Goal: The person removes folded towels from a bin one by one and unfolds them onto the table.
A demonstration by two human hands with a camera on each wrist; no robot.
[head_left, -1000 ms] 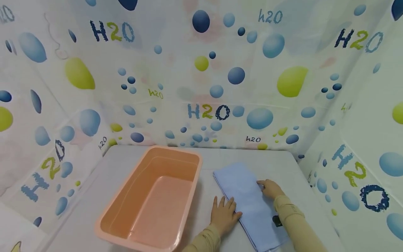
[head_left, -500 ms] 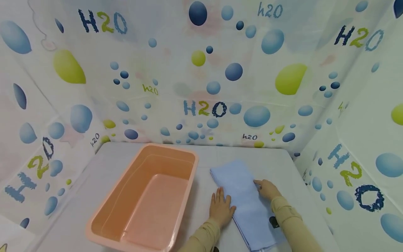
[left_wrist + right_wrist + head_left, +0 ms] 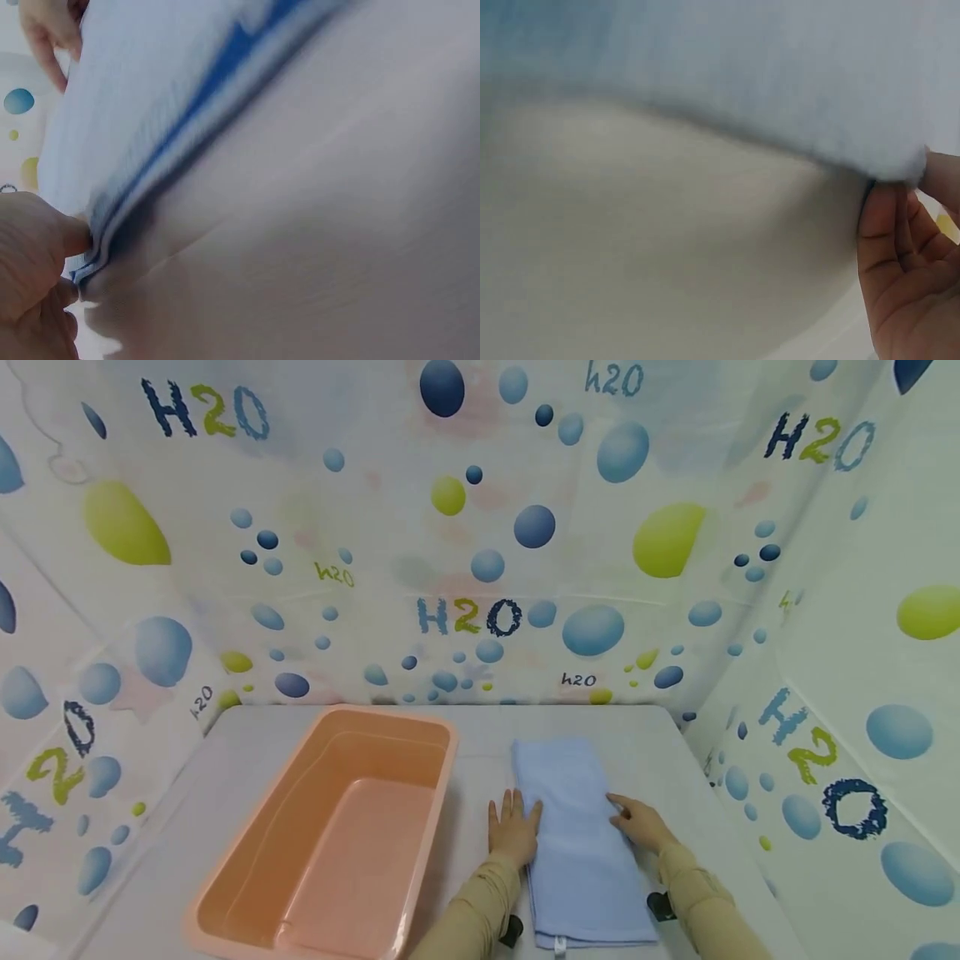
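A folded light blue towel (image 3: 573,852) lies lengthwise on the table, its short ends facing the back and front. My left hand (image 3: 513,831) lies along its left side with fingers straight, the thumb touching the edge. The left wrist view shows that thumb (image 3: 73,236) against the stacked layers, which have a darker blue inner side. On the opposite side, my right hand (image 3: 641,821) pinches the towel's right edge. Seen from the right wrist, the right hand (image 3: 911,262) has its thumb above the cloth and its fingers below. A small white tag (image 3: 560,946) pokes out at the front end.
To the left of the towel stands a deep peach plastic basin (image 3: 444,793) on the white table (image 3: 480,760). Sheeting (image 3: 375,527) printed with bubbles and H2O lettering encloses the back and sides.
The towel has turned from a slant to nearly straight, its far end shifting right and its near end left. My left hand has slid forward along its edge. The head view has swung slightly.
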